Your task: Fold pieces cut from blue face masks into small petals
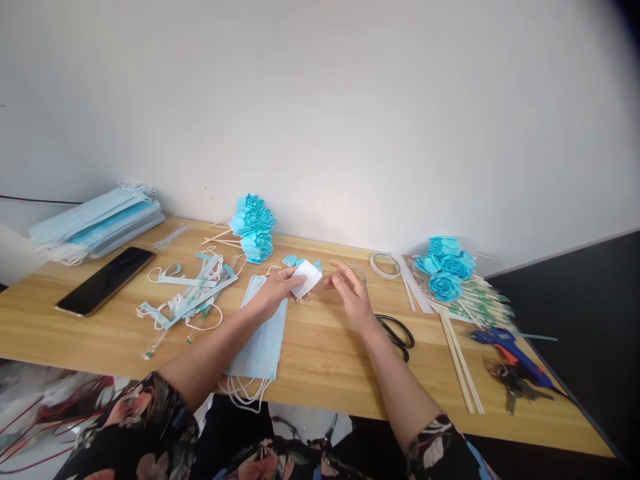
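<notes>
While the left hand (277, 290) is pinching a small white piece (306, 279), seemingly folded, between thumb and fingers, the right hand (353, 297) is hovering just beside it, its fingers loosely bent and parted, with nothing visibly caught between them. The white piece is facing upward over the far right corner of the mask stack (260, 353); the left thumb is pressing on one edge, probably to hold any layers together, and that grip is leaving the opposite side free for the right fingers. Just beyond the mask stack, small blue petals (290, 260) are lying loose, likely within easy reach on purpose. Left of the mask stack, trimmed strips (203, 300) are sprawling in a tangle, apparently sitting there as offcuts, and a phone (106, 281) is resting farther out, safely away from the hands. Right of the mask stack, black handles (411, 339), perhaps of scissors, are lying handy for the right hand. Beyond the mask stack, blue flowers (253, 217) are leaning in a bunch near the wall, presumably so their heads are not being crushed. Well to the right of the mask stack, a glue gun (515, 353) is resting near the table's edge, its cord trailing off.
</notes>
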Action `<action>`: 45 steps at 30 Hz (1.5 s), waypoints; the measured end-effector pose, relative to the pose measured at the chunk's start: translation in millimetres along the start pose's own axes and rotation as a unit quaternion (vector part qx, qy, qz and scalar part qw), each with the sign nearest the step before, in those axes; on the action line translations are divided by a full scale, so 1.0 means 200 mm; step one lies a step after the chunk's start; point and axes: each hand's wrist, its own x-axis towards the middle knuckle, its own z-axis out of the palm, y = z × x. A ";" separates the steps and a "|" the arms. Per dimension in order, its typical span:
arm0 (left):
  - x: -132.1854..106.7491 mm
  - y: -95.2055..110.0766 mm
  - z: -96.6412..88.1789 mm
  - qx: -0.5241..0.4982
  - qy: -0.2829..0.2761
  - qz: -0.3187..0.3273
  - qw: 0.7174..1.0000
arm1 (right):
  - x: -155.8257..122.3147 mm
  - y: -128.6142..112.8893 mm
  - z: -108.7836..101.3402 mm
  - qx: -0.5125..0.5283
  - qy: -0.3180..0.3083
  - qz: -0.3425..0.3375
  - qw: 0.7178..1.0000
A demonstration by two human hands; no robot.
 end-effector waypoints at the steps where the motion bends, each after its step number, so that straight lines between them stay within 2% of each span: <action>1: 0.00 0.00 0.00 -0.001 -0.011 -0.005 1.000 | 0.00 0.00 -0.01 -0.003 -0.002 -0.004 1.000; 6: 0.00 0.02 -0.01 0.009 -0.043 0.001 0.999 | 0.00 0.01 -0.02 -0.073 -0.024 -0.018 0.997; 13: -0.01 0.02 0.00 0.082 -0.028 0.023 0.996 | 0.00 0.01 -0.02 -0.149 -0.051 -0.062 0.986; 20: -0.01 0.02 0.00 0.137 -0.028 0.042 0.989 | 0.01 0.01 -0.02 -0.173 -0.055 -0.077 0.980; 26: 0.01 0.00 -0.02 0.239 0.015 0.110 0.965 | 0.01 0.03 -0.01 -0.187 -0.068 -0.054 0.978; 34: 0.02 -0.02 -0.02 0.321 -0.001 0.166 0.933 | 0.01 0.02 0.00 -0.190 -0.040 -0.014 0.981; 45: 0.01 -0.02 -0.01 0.303 -0.012 0.154 0.941 | 0.01 0.03 0.01 -0.198 -0.003 -0.002 0.980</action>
